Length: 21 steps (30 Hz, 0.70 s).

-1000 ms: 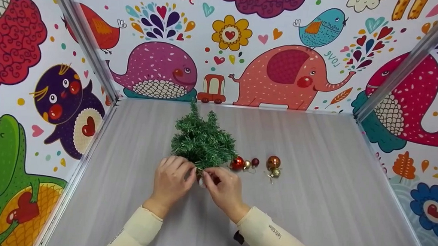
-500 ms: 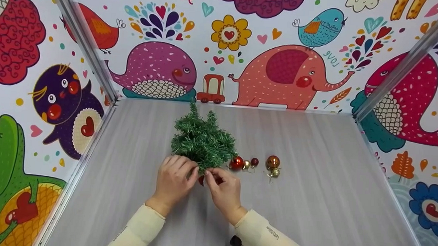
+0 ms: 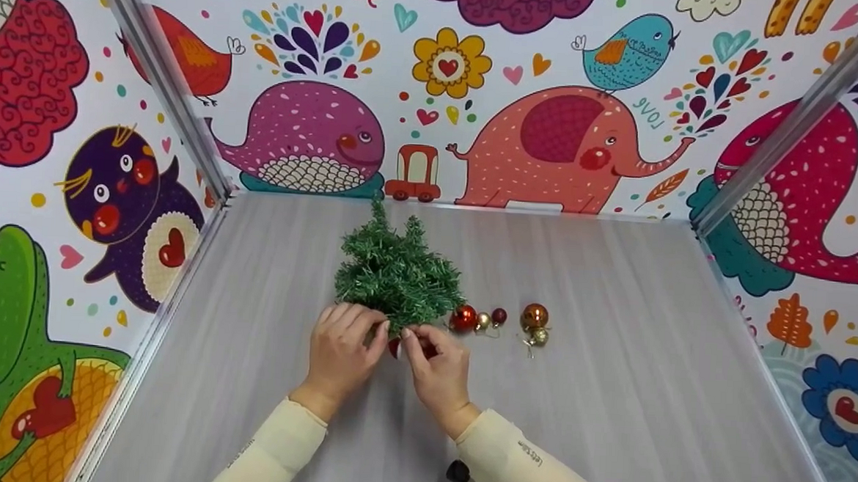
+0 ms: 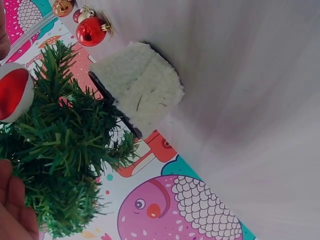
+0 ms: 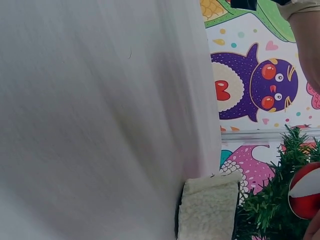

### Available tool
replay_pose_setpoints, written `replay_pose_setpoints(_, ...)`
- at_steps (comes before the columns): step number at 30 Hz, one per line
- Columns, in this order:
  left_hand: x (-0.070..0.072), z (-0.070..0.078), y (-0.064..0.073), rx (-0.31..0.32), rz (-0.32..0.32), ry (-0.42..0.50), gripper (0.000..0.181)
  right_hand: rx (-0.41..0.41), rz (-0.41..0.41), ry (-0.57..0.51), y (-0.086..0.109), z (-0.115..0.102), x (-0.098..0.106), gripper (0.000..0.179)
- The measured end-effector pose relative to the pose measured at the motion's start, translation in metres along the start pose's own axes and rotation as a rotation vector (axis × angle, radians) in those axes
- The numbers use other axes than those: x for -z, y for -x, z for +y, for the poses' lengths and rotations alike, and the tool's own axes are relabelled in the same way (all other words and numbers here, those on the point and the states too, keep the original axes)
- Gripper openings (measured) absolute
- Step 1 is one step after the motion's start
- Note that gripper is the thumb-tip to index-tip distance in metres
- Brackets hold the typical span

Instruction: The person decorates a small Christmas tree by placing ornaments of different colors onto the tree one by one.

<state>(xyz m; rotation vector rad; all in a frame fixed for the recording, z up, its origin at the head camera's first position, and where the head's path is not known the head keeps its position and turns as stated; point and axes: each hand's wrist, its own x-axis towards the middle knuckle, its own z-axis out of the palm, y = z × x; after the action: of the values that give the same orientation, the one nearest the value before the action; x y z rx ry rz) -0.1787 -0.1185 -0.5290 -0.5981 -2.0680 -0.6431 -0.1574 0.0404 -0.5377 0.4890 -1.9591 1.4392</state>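
Observation:
My left hand (image 3: pixel 346 350) and right hand (image 3: pixel 437 366) meet at the near side of a small green artificial Christmas tree (image 3: pixel 401 276). Thumb and forefinger of each hand pinch at the top of a red and white Christmas bauble (image 4: pixel 15 92), with a branch tip between them. The bauble hangs just under the fingertips, largely covered by the hands in the head view; its hanging loop is hidden. In the right wrist view, the red and white bauble (image 5: pixel 306 190) lies against the green needles. The tree's pale fleecy base (image 4: pixel 142 87) stands on the table.
Right of the tree lie a shiny red bauble (image 3: pixel 463 318), a small gold one (image 3: pixel 483 321) and a dark red one (image 3: pixel 498 316). Farther right are an orange-brown bauble (image 3: pixel 534 316) and a gold glittery one (image 3: pixel 539 337). Printed cartoon panels surround the grey table (image 3: pixel 648 399).
Both hands have shifted slightly up toward the tree. The gold bit seen between the fingertips is now covered, and a green branch tip shows there instead.

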Motion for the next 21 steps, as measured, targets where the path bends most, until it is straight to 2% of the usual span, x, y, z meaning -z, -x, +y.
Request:
replay_pose_setpoints(4, -0.001, -0.001, 0.001, 0.019, -0.012, -0.002, 0.005, -0.026, -0.018, 0.023, 0.006, 0.016, -0.004, 0.008)
replay_pose_setpoints(8, 0.0, -0.002, 0.002, 0.024, -0.037, 0.001, 0.005, -0.028, -0.047, 0.062, 0.008, 0.023, -0.003, 0.006)
replay_pose_setpoints(13, 0.001, -0.004, 0.003, -0.017, -0.109, 0.03, 0.003, 0.025, -0.1, 0.17, 0.008, 0.024, 0.002, 0.006)
replay_pose_setpoints(17, 0.002, -0.004, 0.004, -0.053, -0.157, 0.033, 0.004, 0.034, -0.139, 0.232, 0.008, 0.025, 0.006, 0.008)
replay_pose_setpoints(21, 0.002, -0.004, 0.005, -0.043, -0.174, 0.026, 0.006, 0.039, -0.154, 0.239, 0.007, 0.026, 0.008, 0.008)
